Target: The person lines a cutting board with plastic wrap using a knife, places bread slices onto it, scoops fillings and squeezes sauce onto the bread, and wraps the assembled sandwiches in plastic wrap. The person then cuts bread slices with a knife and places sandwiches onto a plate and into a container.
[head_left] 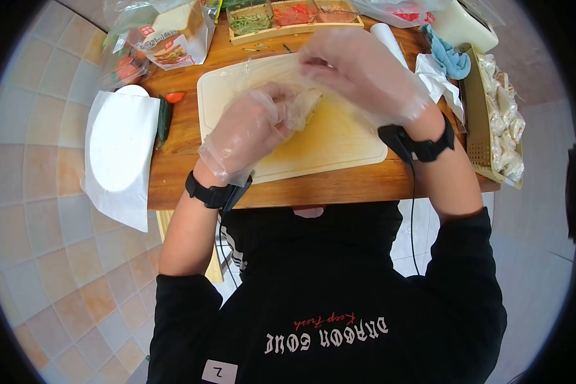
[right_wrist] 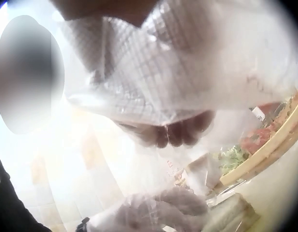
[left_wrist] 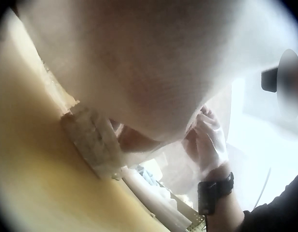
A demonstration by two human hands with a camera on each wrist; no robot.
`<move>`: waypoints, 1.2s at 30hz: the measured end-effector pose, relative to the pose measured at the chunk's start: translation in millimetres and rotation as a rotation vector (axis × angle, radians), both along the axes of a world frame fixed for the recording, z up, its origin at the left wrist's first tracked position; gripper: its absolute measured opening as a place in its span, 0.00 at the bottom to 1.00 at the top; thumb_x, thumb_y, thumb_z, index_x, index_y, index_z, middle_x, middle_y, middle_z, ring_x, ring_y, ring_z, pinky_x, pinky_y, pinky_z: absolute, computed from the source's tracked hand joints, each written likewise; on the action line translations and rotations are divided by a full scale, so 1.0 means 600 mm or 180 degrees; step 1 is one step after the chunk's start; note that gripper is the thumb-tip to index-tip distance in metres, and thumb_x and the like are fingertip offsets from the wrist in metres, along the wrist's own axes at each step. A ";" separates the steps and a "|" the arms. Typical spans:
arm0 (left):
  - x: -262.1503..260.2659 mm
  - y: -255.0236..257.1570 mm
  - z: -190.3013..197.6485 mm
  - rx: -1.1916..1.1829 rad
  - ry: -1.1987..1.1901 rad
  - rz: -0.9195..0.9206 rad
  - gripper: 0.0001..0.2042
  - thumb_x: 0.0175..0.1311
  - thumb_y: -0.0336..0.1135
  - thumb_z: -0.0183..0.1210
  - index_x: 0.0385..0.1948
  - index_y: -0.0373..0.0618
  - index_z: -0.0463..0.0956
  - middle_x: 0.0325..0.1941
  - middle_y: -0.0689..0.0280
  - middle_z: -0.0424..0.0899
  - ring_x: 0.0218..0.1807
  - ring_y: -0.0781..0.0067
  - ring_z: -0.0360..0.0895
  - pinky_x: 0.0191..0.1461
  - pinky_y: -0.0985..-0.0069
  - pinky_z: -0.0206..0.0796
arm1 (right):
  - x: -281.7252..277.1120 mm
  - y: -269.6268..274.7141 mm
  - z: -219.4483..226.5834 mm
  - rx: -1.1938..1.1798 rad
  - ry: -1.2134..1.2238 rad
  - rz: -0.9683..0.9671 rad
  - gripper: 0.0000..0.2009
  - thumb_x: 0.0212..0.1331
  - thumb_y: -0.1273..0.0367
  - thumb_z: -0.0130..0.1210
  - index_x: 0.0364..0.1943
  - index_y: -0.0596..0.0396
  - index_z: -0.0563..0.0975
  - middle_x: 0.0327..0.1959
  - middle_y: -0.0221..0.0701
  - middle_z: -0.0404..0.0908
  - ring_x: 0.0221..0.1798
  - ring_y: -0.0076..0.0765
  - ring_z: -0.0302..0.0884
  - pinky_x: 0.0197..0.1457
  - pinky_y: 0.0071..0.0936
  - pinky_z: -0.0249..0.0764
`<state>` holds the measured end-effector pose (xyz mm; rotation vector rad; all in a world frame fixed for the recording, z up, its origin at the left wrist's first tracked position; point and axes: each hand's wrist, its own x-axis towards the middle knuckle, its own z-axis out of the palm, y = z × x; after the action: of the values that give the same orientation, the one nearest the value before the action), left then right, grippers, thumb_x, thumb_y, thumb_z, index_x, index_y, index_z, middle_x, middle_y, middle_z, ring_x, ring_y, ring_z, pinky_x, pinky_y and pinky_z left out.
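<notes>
Both hands wear clear plastic gloves. Over the pale cutting board point(head_left: 339, 144), my left hand point(head_left: 246, 131) grips a cut sandwich point(head_left: 310, 105) by its side. In the left wrist view the pale, flat side of the sandwich point(left_wrist: 93, 142) stands close over the board. My right hand point(head_left: 365, 73) is raised above the board's far right part, its fingers bunched together. Thin clear plastic film point(head_left: 256, 69) stretches between the hands at the far side, toward the right fingertips. In the right wrist view the curled fingers point(right_wrist: 175, 134) show above the left hand and the sandwich point(right_wrist: 233, 212).
A wooden tray point(head_left: 275, 35) of shredded vegetables stands at the back, beside a bag of bread point(head_left: 173, 38). White paper point(head_left: 118, 147), a cucumber point(head_left: 164, 121) and a tomato piece point(head_left: 175, 97) lie left. On the right are a white roll point(head_left: 389, 43), blue cloth point(head_left: 449, 56) and a basket point(head_left: 481, 137) of wrapped food.
</notes>
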<state>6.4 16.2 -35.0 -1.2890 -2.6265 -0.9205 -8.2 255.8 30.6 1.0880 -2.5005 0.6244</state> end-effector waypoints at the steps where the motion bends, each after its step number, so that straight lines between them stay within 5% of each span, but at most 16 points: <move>1: 0.000 0.000 0.002 -0.0027 -0.0082 -0.0029 0.14 0.59 0.25 0.65 0.47 0.45 0.87 0.53 0.53 0.85 0.48 0.47 0.84 0.52 0.64 0.78 | -0.013 -0.010 -0.004 -0.0051 -0.0149 -0.0033 0.08 0.65 0.68 0.62 0.40 0.59 0.82 0.36 0.41 0.82 0.41 0.52 0.80 0.46 0.41 0.76; 9: -0.005 -0.007 0.007 -0.0190 -0.0222 -0.0111 0.19 0.56 0.22 0.62 0.52 0.37 0.84 0.54 0.51 0.86 0.56 0.43 0.80 0.61 0.60 0.74 | -0.082 -0.052 -0.064 -0.0259 -0.0714 -0.0015 0.09 0.65 0.67 0.59 0.39 0.60 0.82 0.34 0.42 0.84 0.37 0.49 0.81 0.43 0.38 0.77; 11: -0.007 -0.011 0.010 -0.0144 -0.0078 -0.0244 0.20 0.56 0.21 0.61 0.53 0.36 0.82 0.55 0.50 0.85 0.58 0.42 0.79 0.63 0.59 0.73 | -0.089 -0.059 -0.073 -0.0154 -0.1727 -0.0124 0.08 0.63 0.68 0.58 0.35 0.60 0.82 0.31 0.42 0.84 0.34 0.49 0.80 0.41 0.38 0.76; 14: -0.007 -0.018 0.011 0.0038 -0.0216 -0.0412 0.21 0.56 0.21 0.61 0.55 0.36 0.81 0.57 0.49 0.85 0.60 0.39 0.78 0.67 0.59 0.71 | -0.091 -0.066 -0.086 -0.0125 -0.1853 -0.0102 0.08 0.62 0.68 0.57 0.32 0.59 0.82 0.30 0.42 0.84 0.34 0.50 0.81 0.41 0.40 0.76; 17: 0.005 -0.021 0.013 0.0118 0.0148 -0.0283 0.18 0.56 0.24 0.62 0.50 0.36 0.82 0.53 0.51 0.85 0.55 0.42 0.79 0.60 0.58 0.74 | -0.096 -0.073 -0.113 -0.0094 -0.1539 -0.0057 0.08 0.63 0.68 0.57 0.33 0.58 0.82 0.32 0.43 0.85 0.36 0.51 0.82 0.42 0.40 0.76; 25: 0.060 -0.059 0.024 0.0762 -0.0810 0.1564 0.19 0.51 0.22 0.71 0.48 0.38 0.84 0.47 0.53 0.88 0.53 0.52 0.84 0.60 0.66 0.76 | -0.080 -0.076 -0.110 0.0064 -0.1362 -0.0045 0.10 0.68 0.64 0.57 0.38 0.57 0.81 0.35 0.45 0.83 0.40 0.56 0.80 0.45 0.43 0.75; 28: 0.057 -0.067 0.033 0.0262 0.0077 0.1691 0.20 0.48 0.24 0.73 0.47 0.43 0.85 0.45 0.55 0.88 0.50 0.52 0.84 0.56 0.63 0.77 | -0.078 -0.078 -0.106 0.0085 -0.1356 -0.0029 0.10 0.69 0.64 0.57 0.38 0.57 0.80 0.35 0.45 0.83 0.41 0.57 0.79 0.45 0.44 0.74; 31: 0.058 -0.055 0.058 0.0123 0.0696 0.0856 0.20 0.45 0.26 0.75 0.44 0.47 0.86 0.43 0.58 0.87 0.50 0.52 0.84 0.55 0.62 0.77 | -0.080 -0.080 -0.110 0.0079 -0.1346 -0.0019 0.11 0.70 0.63 0.57 0.38 0.57 0.80 0.35 0.46 0.82 0.41 0.57 0.79 0.45 0.45 0.74; 36: 0.038 -0.033 0.043 -0.0457 0.1132 0.0435 0.14 0.47 0.29 0.74 0.39 0.49 0.86 0.41 0.62 0.87 0.44 0.56 0.85 0.48 0.63 0.77 | -0.085 -0.081 -0.119 0.0118 -0.1305 0.0000 0.12 0.70 0.63 0.57 0.37 0.58 0.80 0.34 0.46 0.82 0.40 0.58 0.79 0.45 0.45 0.73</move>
<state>29.5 -3.7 -8.9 -1.1567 -2.4931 -0.4415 -59.5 207.4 -40.6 1.0605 -2.8645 0.8811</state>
